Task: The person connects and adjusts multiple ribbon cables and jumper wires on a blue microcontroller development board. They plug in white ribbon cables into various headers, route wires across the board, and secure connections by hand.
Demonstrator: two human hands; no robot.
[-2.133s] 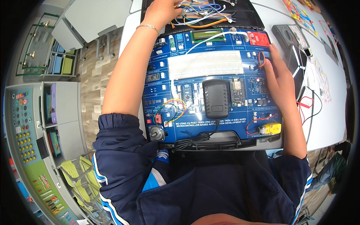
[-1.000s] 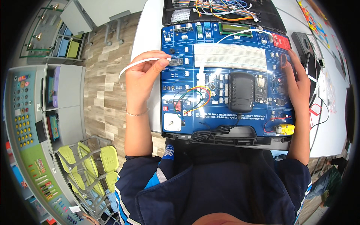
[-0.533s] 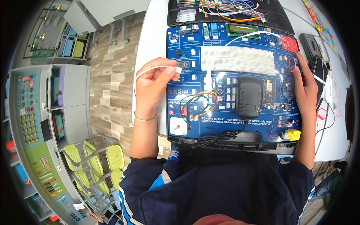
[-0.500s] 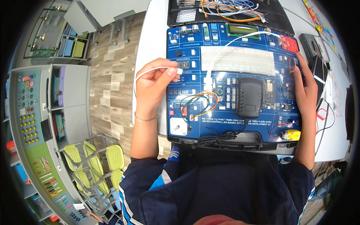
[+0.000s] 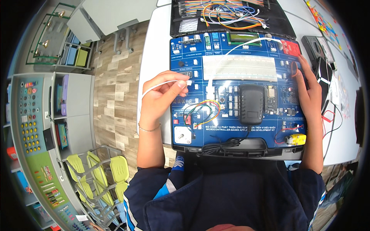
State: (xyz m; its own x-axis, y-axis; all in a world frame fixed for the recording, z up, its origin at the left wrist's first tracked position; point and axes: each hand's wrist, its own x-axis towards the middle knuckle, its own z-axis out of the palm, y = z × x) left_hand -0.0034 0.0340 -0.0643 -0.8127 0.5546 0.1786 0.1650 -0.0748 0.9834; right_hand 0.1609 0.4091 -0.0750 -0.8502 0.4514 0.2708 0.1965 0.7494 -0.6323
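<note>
In my head view, I have the left hand (image 5: pixel 161 95) tightly pinching a slim white cable (image 5: pixel 163 82) behind its small plug (image 5: pixel 189 82). The plug points rightward, over the blue board (image 5: pixel 239 138); the cable trails left, bending wristward. Farther right, the right hand (image 5: pixel 310 92), loosely spread, visibly holding nothing, rests at the board's edge.

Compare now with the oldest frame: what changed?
The left hand left the jumper wires in the case lid, moved toward the wearer, and now pinches a white connector cable over the development board's left side. Unchanged: right hand at the board's right edge, black power adapter on the board.
</note>
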